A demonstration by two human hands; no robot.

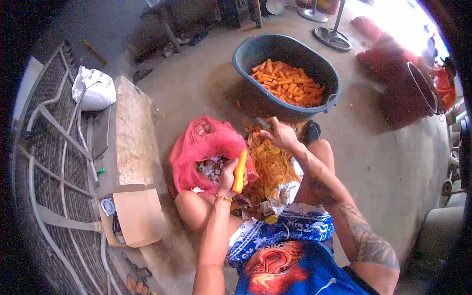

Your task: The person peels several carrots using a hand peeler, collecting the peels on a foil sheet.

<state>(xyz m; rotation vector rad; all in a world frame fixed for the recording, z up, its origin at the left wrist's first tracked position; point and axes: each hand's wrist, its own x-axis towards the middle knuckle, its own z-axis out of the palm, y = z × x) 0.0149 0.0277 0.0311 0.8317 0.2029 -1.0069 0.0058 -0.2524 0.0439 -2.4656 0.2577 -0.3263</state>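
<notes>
My left hand (228,178) is wrapped round a carrot (240,171), bright yellow-orange and held nearly upright. Farther forward and to the right, my right hand (282,135) grips a slim greyish tool (264,123), blurred, whose kind I cannot tell; it is apart from the carrot. Under and between my hands lies a heap of orange peelings (269,162), spread over crumpled, silvery wrapping (285,192). Close to my left hand sits a red mesh sack (184,157), its mouth showing greyish-white scraps (212,168) inside.
Ahead stands a big dark tub (239,58) partly filled with peeled carrot pieces (285,82). On my left are an open cardboard box (140,216), a metal-framed bench (49,216) and a white sack (93,88). Red sacks (393,73) lie at the far right.
</notes>
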